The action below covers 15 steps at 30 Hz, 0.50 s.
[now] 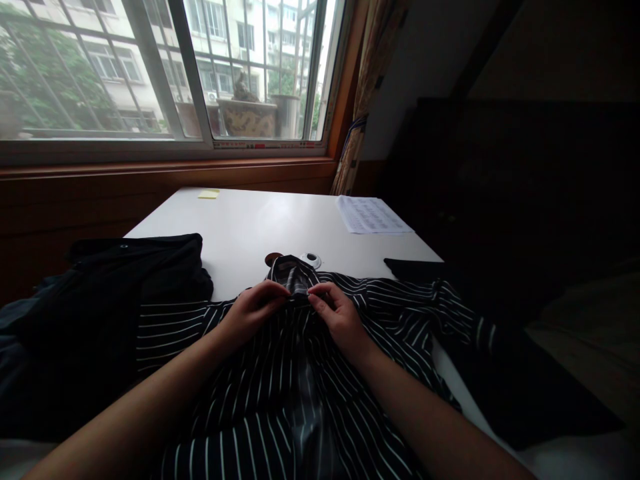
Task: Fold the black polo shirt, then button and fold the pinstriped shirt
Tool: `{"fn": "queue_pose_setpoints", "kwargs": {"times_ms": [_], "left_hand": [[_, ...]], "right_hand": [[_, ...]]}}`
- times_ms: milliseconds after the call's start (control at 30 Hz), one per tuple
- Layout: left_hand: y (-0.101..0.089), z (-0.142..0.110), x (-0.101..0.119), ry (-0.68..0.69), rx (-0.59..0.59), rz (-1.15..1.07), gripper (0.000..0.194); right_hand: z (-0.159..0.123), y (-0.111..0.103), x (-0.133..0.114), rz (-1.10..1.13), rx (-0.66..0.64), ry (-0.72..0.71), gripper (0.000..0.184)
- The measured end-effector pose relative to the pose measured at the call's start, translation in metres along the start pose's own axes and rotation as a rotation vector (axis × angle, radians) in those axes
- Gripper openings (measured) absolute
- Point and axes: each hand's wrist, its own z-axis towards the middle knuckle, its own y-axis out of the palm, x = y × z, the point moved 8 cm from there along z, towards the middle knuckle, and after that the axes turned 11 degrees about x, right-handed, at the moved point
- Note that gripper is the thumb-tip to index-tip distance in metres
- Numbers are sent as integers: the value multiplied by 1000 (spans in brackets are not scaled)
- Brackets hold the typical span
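Pinch grip, both sides: left hand [257, 305] and right hand [343, 315] each nip the striped shirt [260, 377] at the front of its collar [299, 281].
Shirt is spread on the white table [270, 217] under and around the grip, sleeves out either side. Dark clothes [100, 300] left of grip; printed sheets [373, 215] beyond it, to the right; yellow note [209, 194] beyond it, to the left.

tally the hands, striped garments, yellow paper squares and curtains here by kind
Hands (left hand, right hand): 2
Striped garment: 1
Yellow paper square: 1
Curtain: 1
Total: 5
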Motion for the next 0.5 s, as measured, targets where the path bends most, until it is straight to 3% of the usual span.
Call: {"fn": "queue_pose_setpoints", "kwargs": {"times_ms": [367, 500], "left_hand": [[2, 0, -2, 3, -8, 6, 17], [2, 1, -1, 18, -8, -4, 17]], "right_hand": [[-3, 3, 2, -3, 1, -51, 13], [-5, 7, -5, -4, -57, -94, 6]]}}
